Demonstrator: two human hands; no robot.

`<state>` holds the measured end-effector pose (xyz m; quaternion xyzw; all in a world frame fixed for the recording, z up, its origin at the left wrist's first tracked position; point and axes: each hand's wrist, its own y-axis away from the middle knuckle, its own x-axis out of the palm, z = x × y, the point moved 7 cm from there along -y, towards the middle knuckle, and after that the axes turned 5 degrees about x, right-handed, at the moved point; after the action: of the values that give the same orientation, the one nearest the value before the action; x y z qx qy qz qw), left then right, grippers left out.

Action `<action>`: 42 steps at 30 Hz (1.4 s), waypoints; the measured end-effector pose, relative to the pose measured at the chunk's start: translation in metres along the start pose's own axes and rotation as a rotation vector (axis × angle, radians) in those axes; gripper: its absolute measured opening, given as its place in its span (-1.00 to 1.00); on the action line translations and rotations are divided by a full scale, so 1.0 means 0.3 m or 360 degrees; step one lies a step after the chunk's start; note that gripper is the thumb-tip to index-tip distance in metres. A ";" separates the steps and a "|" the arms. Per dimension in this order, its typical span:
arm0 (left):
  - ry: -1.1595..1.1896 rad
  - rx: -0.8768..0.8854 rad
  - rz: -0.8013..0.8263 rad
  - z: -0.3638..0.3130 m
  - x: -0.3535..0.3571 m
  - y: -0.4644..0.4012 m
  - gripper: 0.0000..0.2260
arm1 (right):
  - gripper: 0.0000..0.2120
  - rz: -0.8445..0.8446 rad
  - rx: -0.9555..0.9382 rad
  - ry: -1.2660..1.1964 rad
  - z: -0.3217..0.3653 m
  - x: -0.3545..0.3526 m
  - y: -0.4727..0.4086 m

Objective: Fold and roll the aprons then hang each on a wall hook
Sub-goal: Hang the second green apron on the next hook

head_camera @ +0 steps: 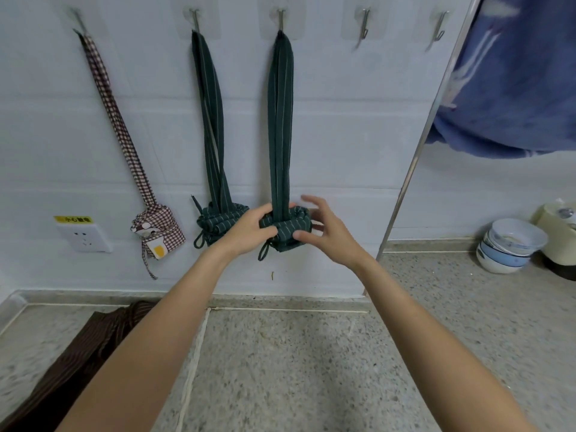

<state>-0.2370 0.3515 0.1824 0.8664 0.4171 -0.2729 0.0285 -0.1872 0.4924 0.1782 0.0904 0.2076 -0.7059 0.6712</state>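
Striped apron roll [285,230] hanging, left hand [249,229] holding

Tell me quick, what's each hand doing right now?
Left hand: grips the rolled green striped apron hanging on the third hook.
Right hand: fingers spread, thumb touching the roll, not gripping.

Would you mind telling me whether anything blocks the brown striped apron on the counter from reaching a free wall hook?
Nothing visible does: the brown striped apron lies on the counter, and two hooks hang bare, right of the three hung aprons.
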 end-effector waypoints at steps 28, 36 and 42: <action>-0.0387 0.0080 -0.0636 -0.006 -0.073 0.011 -0.69 | -0.58 -0.0373 -0.0090 0.0952 0.018 0.050 -0.063; -0.0544 0.0153 -0.0579 0.004 -0.063 -0.016 -0.67 | -0.53 -0.0386 -0.0017 0.0832 -0.022 0.042 -0.068; -0.0641 0.0331 -0.0732 -0.052 -0.067 0.056 -0.64 | -0.43 -0.0490 -0.0009 0.0569 -0.016 0.018 0.017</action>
<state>-0.2278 0.3306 0.2027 0.6763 0.5578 -0.4794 -0.0406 -0.1834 0.4895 0.1707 0.1795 0.3364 -0.7720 0.5085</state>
